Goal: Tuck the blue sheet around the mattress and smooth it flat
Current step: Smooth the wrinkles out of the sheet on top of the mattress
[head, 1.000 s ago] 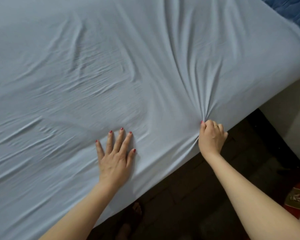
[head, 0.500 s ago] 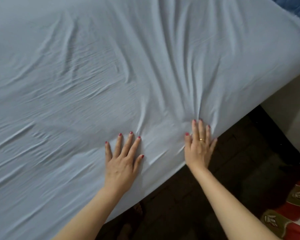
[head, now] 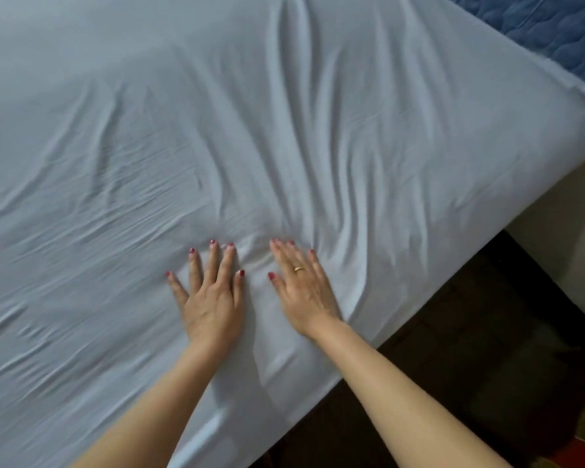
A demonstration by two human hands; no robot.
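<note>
Pale blue cotton sheet [head: 318, 130] being pressed flat by left hand [head: 213, 298] and right hand [head: 301, 292], fingers spread, nothing gripped, wrinkles being pushed outward.

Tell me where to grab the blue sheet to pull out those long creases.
Pinch the blue sheet at its near edge, right of the right hand, coming from the floor side. The long creases run toward that edge, so pulling there likely tightens them.
</note>
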